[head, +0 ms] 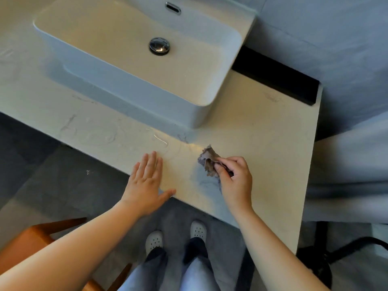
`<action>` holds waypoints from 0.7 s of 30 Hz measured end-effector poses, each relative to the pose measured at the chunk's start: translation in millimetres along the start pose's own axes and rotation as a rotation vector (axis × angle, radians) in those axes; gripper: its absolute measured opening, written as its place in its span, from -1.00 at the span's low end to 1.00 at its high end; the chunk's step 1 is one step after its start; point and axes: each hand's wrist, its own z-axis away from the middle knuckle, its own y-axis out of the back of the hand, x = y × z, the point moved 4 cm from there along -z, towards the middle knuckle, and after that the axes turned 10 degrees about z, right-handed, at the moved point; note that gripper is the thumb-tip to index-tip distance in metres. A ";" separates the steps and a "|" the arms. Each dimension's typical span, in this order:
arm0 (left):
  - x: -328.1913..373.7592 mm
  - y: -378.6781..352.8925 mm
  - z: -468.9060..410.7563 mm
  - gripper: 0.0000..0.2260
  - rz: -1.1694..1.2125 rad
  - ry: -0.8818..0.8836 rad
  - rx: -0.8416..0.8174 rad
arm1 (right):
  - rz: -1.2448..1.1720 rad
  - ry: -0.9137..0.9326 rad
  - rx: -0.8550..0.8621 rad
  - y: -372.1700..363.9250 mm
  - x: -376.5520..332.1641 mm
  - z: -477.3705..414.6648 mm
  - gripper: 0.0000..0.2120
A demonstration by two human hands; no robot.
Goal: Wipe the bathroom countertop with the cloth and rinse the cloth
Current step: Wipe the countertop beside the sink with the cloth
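Looking straight down at a pale marble-look tabletop (262, 131) with a white box-shaped sink (195, 114) sitting on top of it. Round metal drain plug (159, 46) in the middle of the bowl, oval overflow slot (173, 8) up on the back wall.

Right hand (236, 181) down near the front edge of the tabletop, fingers curled in and pinched on a small crumpled cloth (207, 162), brownish-grey. Cloth bunched up and poking out ahead of the fingertips, toward the sink, lower part tucked under the fingers and thumb. Seems to be touching the surface, though hard to say how firmly. Well in front of the sink's near corner, not in the bowl.

Left hand (147, 183) flat on the tabletop, palm down, fingers stretched out and held close together, thumb splayed along the front edge. Holding nothing. Sits just to the left of the cloth with a bare strip of counter between them.

Faint streaks and a shiny curved smear of water (160, 139) on the surface between the left hand and the sink.

Below the edge: grey floor (63, 177), two white perforated shoes (154, 241), light trousers, and a bit of wooden chair (27, 244) at bottom left. Dark strip (277, 76) along the wall behind the counter's right end.
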 end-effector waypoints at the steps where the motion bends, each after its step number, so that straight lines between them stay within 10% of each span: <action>1: 2.4 3.0 1.7 -0.08 0.023 -0.004 0.006 | -0.014 -0.029 0.014 9.6 3.1 4.9 -0.82; 10: 65.5 -15.1 37.5 -0.17 0.041 -0.369 -0.058 | -0.073 -0.342 0.266 87.5 72.5 77.5 -0.82; 21: 105.3 -55.7 40.8 -0.26 -0.156 -0.410 -0.070 | 0.051 -0.476 0.358 123.5 170.3 93.9 -0.81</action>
